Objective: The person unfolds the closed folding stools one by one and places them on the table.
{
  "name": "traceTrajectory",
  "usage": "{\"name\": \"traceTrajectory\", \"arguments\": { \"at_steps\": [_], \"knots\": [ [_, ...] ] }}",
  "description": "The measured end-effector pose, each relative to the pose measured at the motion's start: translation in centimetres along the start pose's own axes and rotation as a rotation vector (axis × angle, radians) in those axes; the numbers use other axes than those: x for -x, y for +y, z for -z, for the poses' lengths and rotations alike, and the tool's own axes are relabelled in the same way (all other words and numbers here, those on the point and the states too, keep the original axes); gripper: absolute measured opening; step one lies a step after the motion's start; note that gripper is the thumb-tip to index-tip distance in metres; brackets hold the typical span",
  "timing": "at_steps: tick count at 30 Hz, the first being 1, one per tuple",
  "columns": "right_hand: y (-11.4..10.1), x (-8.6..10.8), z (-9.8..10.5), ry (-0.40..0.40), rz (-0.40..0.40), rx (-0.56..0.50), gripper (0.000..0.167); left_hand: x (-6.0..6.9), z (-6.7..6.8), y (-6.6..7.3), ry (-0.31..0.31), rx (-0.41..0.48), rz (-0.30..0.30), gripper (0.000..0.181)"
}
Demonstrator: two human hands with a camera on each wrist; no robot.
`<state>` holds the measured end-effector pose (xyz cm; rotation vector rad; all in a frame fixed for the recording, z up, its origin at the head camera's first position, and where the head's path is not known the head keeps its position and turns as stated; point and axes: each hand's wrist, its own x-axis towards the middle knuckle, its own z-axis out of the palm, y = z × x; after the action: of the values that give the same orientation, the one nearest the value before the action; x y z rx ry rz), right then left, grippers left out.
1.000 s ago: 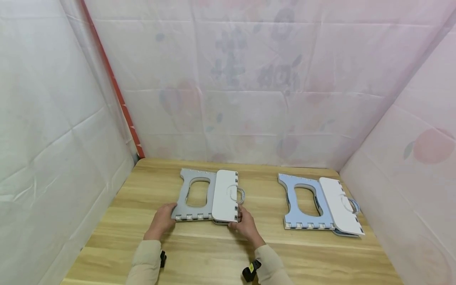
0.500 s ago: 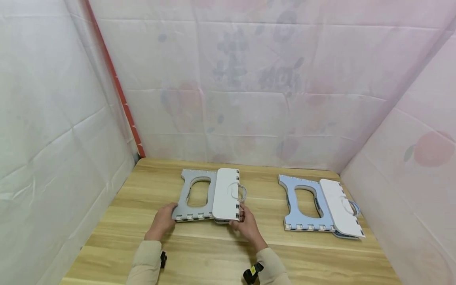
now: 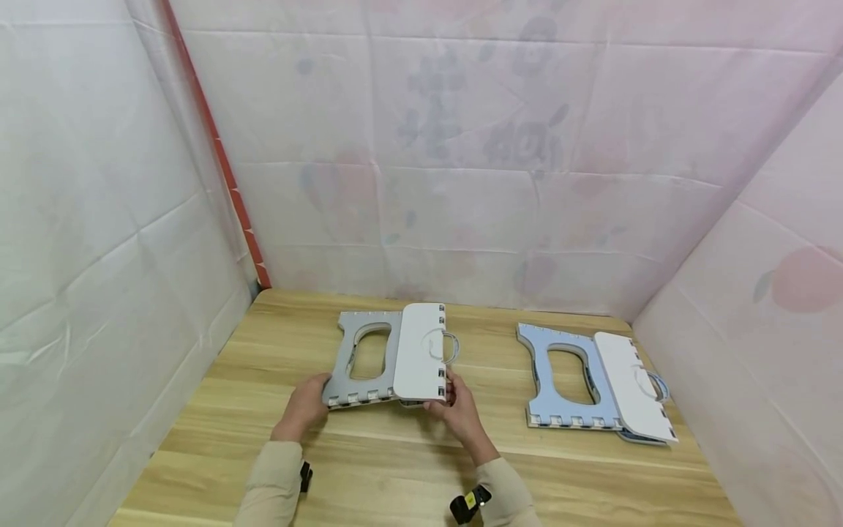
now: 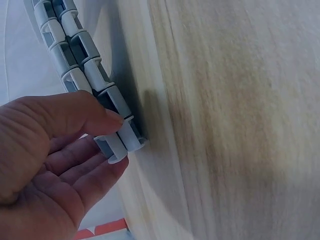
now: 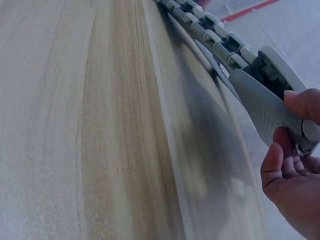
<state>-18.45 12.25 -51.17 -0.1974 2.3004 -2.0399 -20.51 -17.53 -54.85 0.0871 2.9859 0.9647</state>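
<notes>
A grey and white folded stool (image 3: 418, 351) lies flat between both hands in the head view, its right side raised a little off the table. The left hand (image 3: 305, 408) pinches its near left corner; in the left wrist view that hand (image 4: 65, 150) has the thumb on top of the hinged edge (image 4: 100, 75) and fingers below. At the near right corner the right hand (image 3: 462, 415) grips the white panel. The right wrist view shows the right hand (image 5: 295, 165) with thumb and fingers round the stool's end (image 5: 265, 107).
A blue and white folded stool (image 3: 635, 384) lies on the right part of the wooden table (image 3: 382, 468). Pale sheets (image 3: 454, 183) stand behind the table and at both sides, with a red strip (image 3: 224, 161) at the back left corner.
The right side of the grey and white stool has risen slightly, and the stool has shifted a little to the right with both hands. The blue and white stool stays put on the table.
</notes>
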Motion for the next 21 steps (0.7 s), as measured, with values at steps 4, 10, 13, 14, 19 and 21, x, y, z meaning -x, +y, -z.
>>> {"name": "traceTrajectory", "arguments": {
  "at_steps": [4,10,13,14,19,21],
  "knots": [
    [-0.1,0.0,0.1,-0.007,0.001,-0.054,0.077,0.0,0.0,0.3,-0.008,-0.014,0.0,0.058],
    [-0.5,0.1,0.0,-0.028,0.025,-0.088,0.077,0.1,-0.1,0.6,-0.016,-0.023,0.003,0.055],
    [-0.9,0.2,-0.4,-0.025,0.055,-0.035,0.077,0.1,-0.2,0.7,-0.012,-0.033,0.003,0.055],
    [-1.0,0.2,-0.5,-0.02,0.064,-0.014,0.077,0.1,-0.2,0.6,-0.008,-0.039,-0.002,0.055],
    [-1.4,0.4,-0.9,0.001,0.079,0.038,0.08,0.2,-0.3,0.6,0.007,-0.044,-0.022,0.053],
    [-1.5,0.5,-0.9,0.01,0.086,0.034,0.081,0.2,-0.4,0.6,0.007,-0.028,-0.024,0.055]
  ]
}}
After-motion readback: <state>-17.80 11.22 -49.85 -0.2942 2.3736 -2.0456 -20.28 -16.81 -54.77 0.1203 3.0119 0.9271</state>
